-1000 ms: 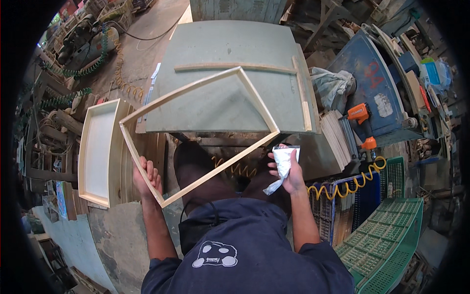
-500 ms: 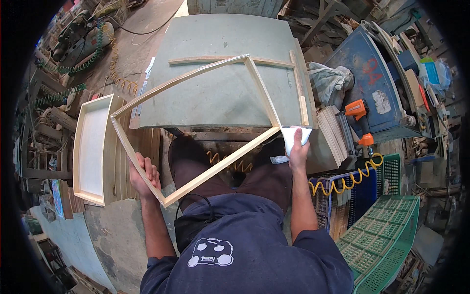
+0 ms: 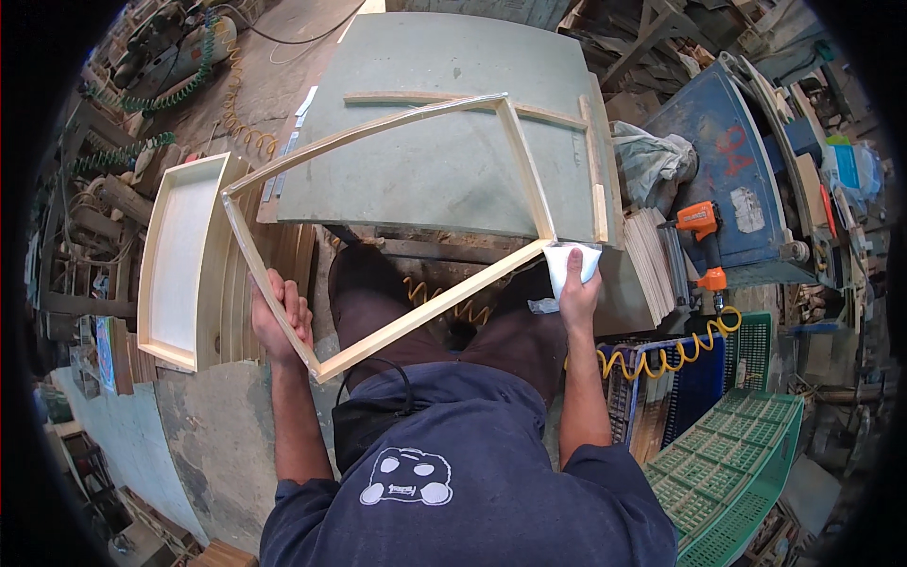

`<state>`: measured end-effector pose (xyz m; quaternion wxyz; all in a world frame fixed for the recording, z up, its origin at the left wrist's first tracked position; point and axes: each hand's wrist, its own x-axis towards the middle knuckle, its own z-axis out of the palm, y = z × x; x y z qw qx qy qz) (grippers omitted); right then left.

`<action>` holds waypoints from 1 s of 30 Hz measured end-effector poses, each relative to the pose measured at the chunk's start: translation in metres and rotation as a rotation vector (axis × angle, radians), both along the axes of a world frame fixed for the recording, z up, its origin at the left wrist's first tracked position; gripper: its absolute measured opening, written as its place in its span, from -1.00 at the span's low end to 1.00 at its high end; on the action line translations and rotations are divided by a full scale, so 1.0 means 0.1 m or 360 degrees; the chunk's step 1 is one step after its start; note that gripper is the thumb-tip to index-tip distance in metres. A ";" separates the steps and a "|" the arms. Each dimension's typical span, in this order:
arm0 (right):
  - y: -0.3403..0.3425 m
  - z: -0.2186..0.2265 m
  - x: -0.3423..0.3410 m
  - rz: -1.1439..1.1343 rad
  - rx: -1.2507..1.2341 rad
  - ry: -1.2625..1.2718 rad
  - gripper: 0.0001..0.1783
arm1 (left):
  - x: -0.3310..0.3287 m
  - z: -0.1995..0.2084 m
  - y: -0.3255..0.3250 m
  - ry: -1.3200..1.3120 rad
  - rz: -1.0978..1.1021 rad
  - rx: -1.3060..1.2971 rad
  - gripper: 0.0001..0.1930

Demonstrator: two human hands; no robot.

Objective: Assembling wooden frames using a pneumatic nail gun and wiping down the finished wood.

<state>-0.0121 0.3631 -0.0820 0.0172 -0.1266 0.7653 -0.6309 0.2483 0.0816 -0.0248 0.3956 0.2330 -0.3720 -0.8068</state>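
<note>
My left hand is closed around the near left part of a rectangular frame of pale wood strips. The frame is open in the middle and held tilted over my lap, its far side above the worktable. White smears show along its far and left edges. My right hand grips a soft-looking white pouch, thumb on top, right at the frame's right corner. A crinkled clear piece hangs beside that hand; what the pouch contains is hidden.
The grey-green worktable carries wood strips along its far and right sides. Shallow wooden trays stand at left. An orange nail gun with a coiled yellow hose is at right, above green crates.
The whole scene has shifted slightly in view, as my head moved. Both hands keep their holds on the frame and the pouch, and the pouch stays at the frame's right corner.
</note>
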 end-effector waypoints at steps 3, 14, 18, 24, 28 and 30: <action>-0.02 -0.01 0.05 0.0019 0.0008 0.0067 -0.52 | -0.01 0.01 0.01 -0.0004 -0.0006 -0.0018 -0.69; -0.10 0.10 0.31 0.0210 0.0057 0.0061 -0.60 | -0.01 0.03 0.03 -0.0134 0.0057 -0.0002 -0.57; -0.14 0.17 0.42 0.0319 0.0066 0.0037 -0.63 | -0.02 0.06 0.04 -0.0115 0.0031 0.0016 -0.56; -0.20 0.19 0.54 0.0451 0.0038 0.0118 -0.64 | -0.01 0.07 0.04 -0.0110 0.0019 0.0053 -0.55; -0.26 0.30 0.67 0.0543 0.0024 0.0049 -0.64 | 0.01 0.04 0.03 -0.0102 0.0006 0.0044 -0.55; -0.27 0.30 0.72 0.0571 0.0022 -0.0001 -0.64 | 0.01 0.06 0.04 -0.0108 0.0000 0.0026 -0.54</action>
